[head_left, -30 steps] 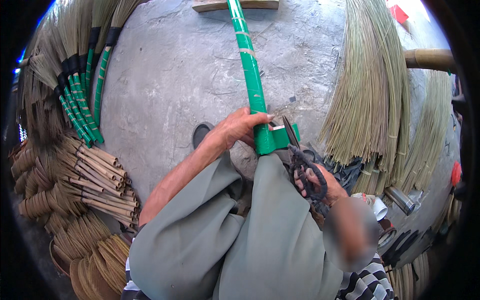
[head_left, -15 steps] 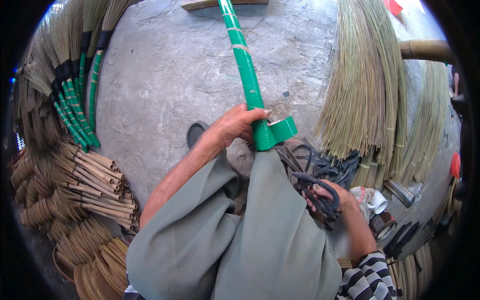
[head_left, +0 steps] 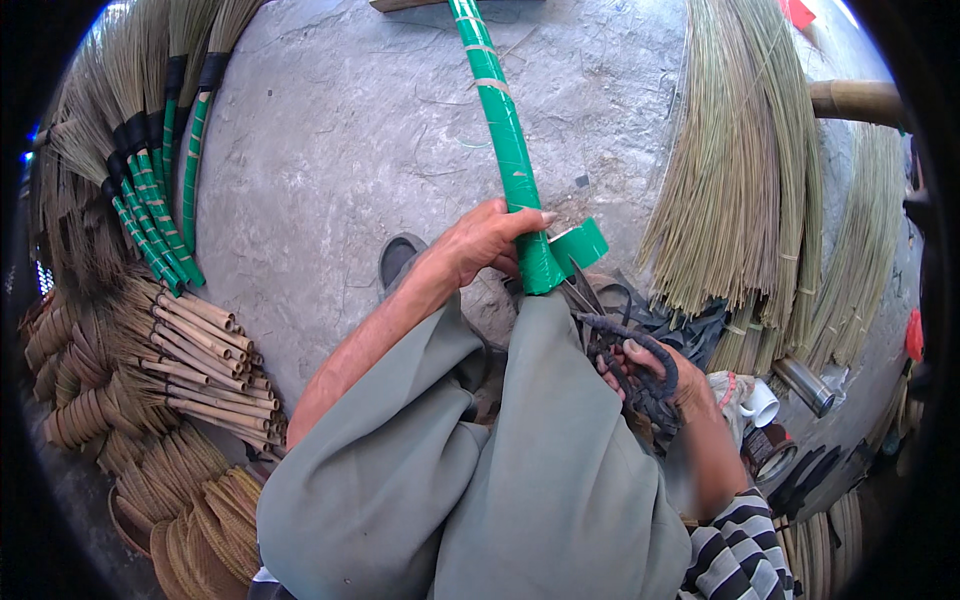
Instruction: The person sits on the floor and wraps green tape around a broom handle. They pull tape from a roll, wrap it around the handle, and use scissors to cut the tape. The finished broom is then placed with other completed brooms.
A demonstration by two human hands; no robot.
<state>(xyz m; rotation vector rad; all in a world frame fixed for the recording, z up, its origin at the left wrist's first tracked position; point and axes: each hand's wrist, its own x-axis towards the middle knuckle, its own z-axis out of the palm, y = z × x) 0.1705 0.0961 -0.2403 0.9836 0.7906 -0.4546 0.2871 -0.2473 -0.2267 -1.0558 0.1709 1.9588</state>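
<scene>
A broom handle (head_left: 505, 130) wrapped in shiny green tape slants from the top of the view down to my knee, its lower end against my grey trousers. My left hand (head_left: 485, 245) grips it near that end, thumb across the front. A strip of green tape (head_left: 581, 246) sticks out to the right of the handle, still joined to it. In my right hand (head_left: 665, 378) is a pair of scissors (head_left: 583, 298) with thick, dark-wrapped handle loops. The blades point up and stand spread at the tape's lower edge; whether they touch it I cannot tell.
Finished brooms with green handles (head_left: 150, 205) lean at the left, above bundled bamboo sticks (head_left: 205, 360). Long broom grass (head_left: 735, 170) lies at the right. Dark strips (head_left: 690, 330), a white mug (head_left: 760, 402) and a metal flask (head_left: 803, 386) sit beside my right hand.
The scissors have risen from beside my knee to the tape strip, and their spread blades now show. My left hand keeps its grip on the broom handle. The whole view has shifted slightly.
</scene>
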